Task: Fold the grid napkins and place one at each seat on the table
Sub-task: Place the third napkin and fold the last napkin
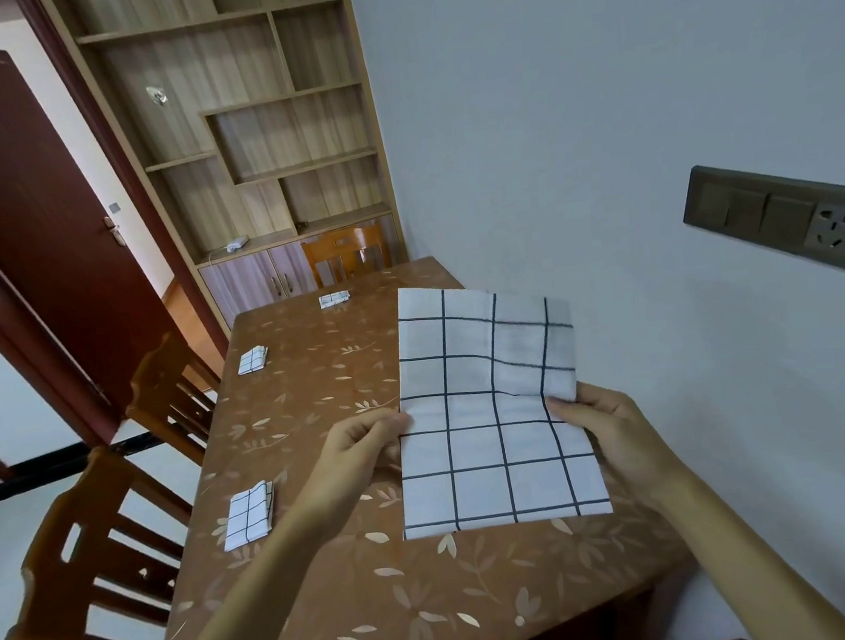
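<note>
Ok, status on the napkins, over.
Left grip and right grip each pinch a side edge of the held napkin, above the table. Three folded napkins already at seats. No obstruction seen.

Wooden shelving [257, 129] stands between a dark-red door [28, 213] and a pale grey wall [595, 96].

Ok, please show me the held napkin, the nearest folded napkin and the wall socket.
held grid napkin [496, 405], head view, middle of the cloth
nearest folded napkin [248, 514], head view, its top face
wall socket [836, 227], head view, the outlet holes
</note>
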Available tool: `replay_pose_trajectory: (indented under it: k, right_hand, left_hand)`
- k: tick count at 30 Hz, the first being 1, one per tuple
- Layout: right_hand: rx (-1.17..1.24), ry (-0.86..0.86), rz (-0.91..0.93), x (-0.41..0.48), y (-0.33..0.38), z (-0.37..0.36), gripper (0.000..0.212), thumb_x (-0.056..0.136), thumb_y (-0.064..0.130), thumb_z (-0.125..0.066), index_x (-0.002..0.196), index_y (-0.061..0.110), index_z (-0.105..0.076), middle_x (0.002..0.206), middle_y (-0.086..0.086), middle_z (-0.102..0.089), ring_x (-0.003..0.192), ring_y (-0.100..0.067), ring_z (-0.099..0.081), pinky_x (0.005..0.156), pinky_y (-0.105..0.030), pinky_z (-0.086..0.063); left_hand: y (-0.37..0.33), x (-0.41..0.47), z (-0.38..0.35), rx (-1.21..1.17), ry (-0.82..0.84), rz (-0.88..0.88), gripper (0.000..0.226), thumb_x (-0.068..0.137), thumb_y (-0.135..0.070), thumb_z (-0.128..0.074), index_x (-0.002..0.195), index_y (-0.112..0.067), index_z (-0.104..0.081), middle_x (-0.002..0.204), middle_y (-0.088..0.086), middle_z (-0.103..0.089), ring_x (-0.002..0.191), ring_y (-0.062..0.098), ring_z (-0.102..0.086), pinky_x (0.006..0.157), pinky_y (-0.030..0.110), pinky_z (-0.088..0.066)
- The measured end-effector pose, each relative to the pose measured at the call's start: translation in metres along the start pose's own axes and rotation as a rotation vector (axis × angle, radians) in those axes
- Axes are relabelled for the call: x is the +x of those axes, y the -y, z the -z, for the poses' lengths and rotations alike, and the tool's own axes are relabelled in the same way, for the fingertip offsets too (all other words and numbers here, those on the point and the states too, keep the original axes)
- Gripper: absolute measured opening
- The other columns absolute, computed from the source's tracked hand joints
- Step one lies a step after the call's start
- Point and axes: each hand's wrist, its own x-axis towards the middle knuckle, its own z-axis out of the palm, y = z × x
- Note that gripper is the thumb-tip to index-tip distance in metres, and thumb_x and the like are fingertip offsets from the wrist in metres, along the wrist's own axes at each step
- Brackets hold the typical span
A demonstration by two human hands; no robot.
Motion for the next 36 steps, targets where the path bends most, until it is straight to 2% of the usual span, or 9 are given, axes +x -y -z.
replay_pose_trajectory:
  k: [5,9,13,16,19,21,28,32,36]
  right_hand:
    - [-0.056,0.030,0.068,-0.007,0.004,-0.001,0.040,0.094,-0.003,-0.050,0.072,0.015,-0.077,0.089,-0.010,-0.069,0.081,-0.026,-0.064,0.071,-0.033,-0.047]
    - [-0.041,0.071,0.088,-0.006,0.004,-0.001,0.029,0.081,0.014,-0.043,0.067,0.015,-0.068,0.092,-0.030,-0.054,0.084,-0.032,-0.053,0.072,-0.038,-0.039]
    - [-0.130,0.099,0.092,-0.002,0.004,-0.003,0.032,0.080,0.020,-0.037,0.068,0.013,-0.065,0.080,-0.010,-0.057,0.078,-0.028,-0.050,0.063,-0.034,-0.038]
    - [-0.131,0.107,0.105,0.004,0.005,-0.007,0.041,0.087,0.029,-0.034,0.082,0.019,-0.073,0.093,-0.003,-0.070,0.091,-0.027,-0.062,0.076,-0.034,-0.048]
    - [0.006,0.090,0.094,0.008,0.004,-0.011,0.054,0.094,0.061,-0.036,0.123,0.030,-0.068,0.134,-0.001,-0.064,0.126,-0.021,-0.059,0.105,-0.046,-0.046]
    - [0.142,0.124,0.038,0.005,0.002,-0.015,0.070,0.087,0.076,-0.044,0.139,0.030,-0.056,0.142,-0.003,-0.059,0.131,-0.025,-0.056,0.106,-0.053,-0.046]
    - [0.201,0.085,-0.021,-0.011,-0.009,-0.035,0.055,0.082,0.040,-0.077,0.131,0.021,-0.060,0.127,-0.008,-0.069,0.120,-0.029,-0.064,0.106,-0.055,-0.046]
    - [-0.010,-0.080,-0.053,-0.013,-0.009,-0.038,0.018,0.089,0.020,-0.073,0.101,0.032,-0.070,0.096,0.015,-0.078,0.090,-0.007,-0.074,0.084,-0.034,-0.058]
    - [-0.121,-0.047,-0.050,-0.016,0.001,-0.037,0.012,0.091,0.025,-0.070,0.102,0.031,-0.068,0.099,0.009,-0.078,0.084,-0.004,-0.074,0.070,-0.024,-0.058]
  left_hand:
    - [0.002,-0.003,0.000,-0.052,0.051,0.023,0.032,0.090,-0.022,-0.056,0.089,0.010,-0.060,0.079,0.013,-0.041,0.073,0.030,-0.040,0.067,0.039,-0.041]
    - [-0.004,-0.005,-0.006,-0.083,0.015,0.120,0.022,0.096,-0.022,-0.048,0.081,-0.005,-0.050,0.060,-0.001,-0.039,0.055,0.019,-0.041,0.050,0.023,-0.040]
    - [-0.007,-0.006,-0.004,-0.026,0.082,0.142,0.052,0.105,-0.043,-0.035,0.094,-0.018,-0.078,0.073,0.006,-0.070,0.069,0.020,-0.067,0.067,0.033,-0.049]
    - [-0.005,-0.008,-0.003,0.139,0.103,0.031,0.028,0.094,-0.037,-0.066,0.105,-0.014,-0.077,0.100,0.022,-0.074,0.089,0.036,-0.072,0.074,0.046,-0.055]
    - [-0.002,-0.009,-0.010,0.096,0.002,-0.011,0.017,0.090,-0.019,-0.073,0.101,-0.007,-0.075,0.090,0.018,-0.076,0.074,0.027,-0.073,0.057,0.029,-0.053]
    - [0.001,-0.010,-0.017,-0.037,-0.127,-0.007,0.017,0.090,-0.015,-0.073,0.101,-0.003,-0.073,0.086,0.013,-0.076,0.069,0.022,-0.071,0.054,0.026,-0.053]
    - [0.017,-0.019,-0.044,-0.178,-0.399,-0.031,0.008,0.092,-0.016,-0.071,0.098,-0.011,-0.072,0.088,0.009,-0.077,0.075,0.022,-0.073,0.065,0.038,-0.060]
    - [0.016,-0.021,-0.043,-0.109,-0.180,0.021,0.011,0.087,-0.009,-0.075,0.096,-0.006,-0.072,0.096,0.015,-0.075,0.081,0.025,-0.073,0.072,0.043,-0.060]
    - [0.010,-0.025,-0.040,0.013,0.134,0.048,0.021,0.088,-0.008,-0.072,0.109,-0.004,-0.072,0.105,0.008,-0.078,0.096,0.026,-0.075,0.077,0.033,-0.061]
